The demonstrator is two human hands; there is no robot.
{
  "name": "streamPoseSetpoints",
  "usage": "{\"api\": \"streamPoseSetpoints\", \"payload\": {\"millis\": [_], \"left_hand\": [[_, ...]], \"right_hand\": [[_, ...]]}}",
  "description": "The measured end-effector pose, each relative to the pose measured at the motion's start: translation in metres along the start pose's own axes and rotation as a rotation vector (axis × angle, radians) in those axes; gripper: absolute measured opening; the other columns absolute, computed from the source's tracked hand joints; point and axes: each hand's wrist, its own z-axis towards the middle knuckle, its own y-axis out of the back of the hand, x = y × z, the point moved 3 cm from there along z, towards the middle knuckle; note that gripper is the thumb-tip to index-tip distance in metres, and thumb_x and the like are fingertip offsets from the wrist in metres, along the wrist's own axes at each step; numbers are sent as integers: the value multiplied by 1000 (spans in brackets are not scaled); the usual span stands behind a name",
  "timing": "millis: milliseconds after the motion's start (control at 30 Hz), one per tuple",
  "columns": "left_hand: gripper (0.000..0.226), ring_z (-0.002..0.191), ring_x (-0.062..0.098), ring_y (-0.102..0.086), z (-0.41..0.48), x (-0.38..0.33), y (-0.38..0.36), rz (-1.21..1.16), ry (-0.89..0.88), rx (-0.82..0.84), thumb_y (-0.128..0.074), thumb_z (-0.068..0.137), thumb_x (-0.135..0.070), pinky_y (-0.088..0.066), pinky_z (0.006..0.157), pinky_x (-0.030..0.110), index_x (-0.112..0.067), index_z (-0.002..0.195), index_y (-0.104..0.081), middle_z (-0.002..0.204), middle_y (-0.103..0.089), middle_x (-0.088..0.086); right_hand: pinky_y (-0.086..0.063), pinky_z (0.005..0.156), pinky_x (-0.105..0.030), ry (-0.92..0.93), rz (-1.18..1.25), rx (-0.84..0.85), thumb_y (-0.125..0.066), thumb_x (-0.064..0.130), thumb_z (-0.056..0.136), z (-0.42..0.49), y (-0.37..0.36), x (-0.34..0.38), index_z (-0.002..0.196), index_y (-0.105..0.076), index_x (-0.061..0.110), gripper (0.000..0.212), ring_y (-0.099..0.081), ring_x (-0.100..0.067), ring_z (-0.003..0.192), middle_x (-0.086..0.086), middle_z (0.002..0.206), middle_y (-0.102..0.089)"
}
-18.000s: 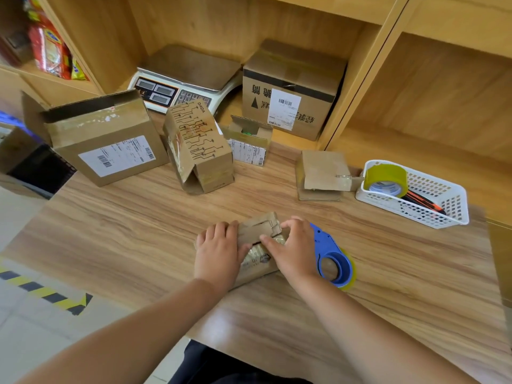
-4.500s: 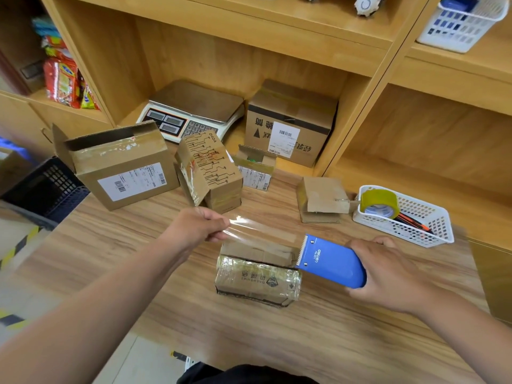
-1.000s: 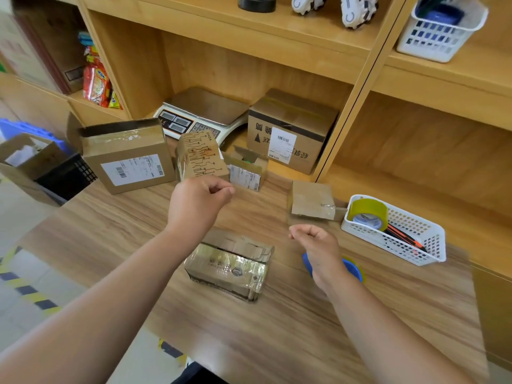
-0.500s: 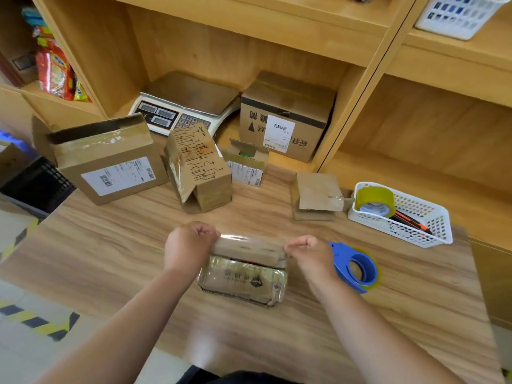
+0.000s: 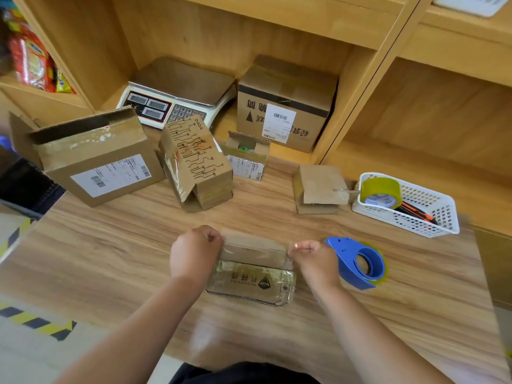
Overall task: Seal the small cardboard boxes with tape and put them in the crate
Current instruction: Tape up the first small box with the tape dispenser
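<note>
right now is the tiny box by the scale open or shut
Open: the tiny box in front of the scale has its top flaps raised, with something green visible inside.

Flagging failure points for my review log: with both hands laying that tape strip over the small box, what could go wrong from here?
1. The left hand and right hand hold the tape strip pinched at its ends; uneven lowering may wrinkle it or miss the flap seam of the small box.
2. The box face is already glossy with tape, so a fresh strip might grip poorly.
3. The blue dispenser lies close by the right wrist and could be knocked.
</note>
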Motion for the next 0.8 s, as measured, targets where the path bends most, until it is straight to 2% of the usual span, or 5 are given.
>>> {"api": "streamPoseSetpoints", "payload": {"millis": [167,300,400,667,800], "left_hand": [[10,72,12,-60,-2,0,-2,18,1,-1,-59,88,-29,-52,64,27,-27,82,-67,75,-67,-9],[11,70,12,-59,-5,0,-5,-6,10,-11,-58,89,-28,-51,64,28,-26,80,-64,72,-66,-8],[9,72,14,-60,-5,0,-5,-5,2,-13,-59,90,-28,-51,65,28,-27,81,-63,74,-66,-7],[10,69,12,-57,-7,3,-8,24,-27,-22,-58,91,-29,-42,57,24,-24,85,-64,78,-66,-8],[8,73,18,-57,-10,3,-9,21,-60,-44,-59,90,-24,-42,61,29,-21,84,-63,83,-67,-1]], "right_hand": [[-51,71,-34,48,-65,-4,-74,19,77,-2,0,-1,75,-60,30,18,-62,-10,66,9,68,-66],[-50,71,-32,62,-73,-20,-73,20,79,-5,-1,-1,74,-58,32,20,-63,-10,68,9,70,-66],[-49,67,-29,64,-83,-22,-73,21,79,-5,-2,-2,81,-62,30,14,-62,-8,66,9,71,-67],[-49,65,-30,70,-136,-34,-73,24,79,-5,-1,-2,81,-63,29,11,-61,-8,65,11,68,-65],[-49,66,-31,68,-168,-45,-72,25,79,-5,-2,-3,84,-62,28,12,-62,-10,69,9,72,-65]]}}
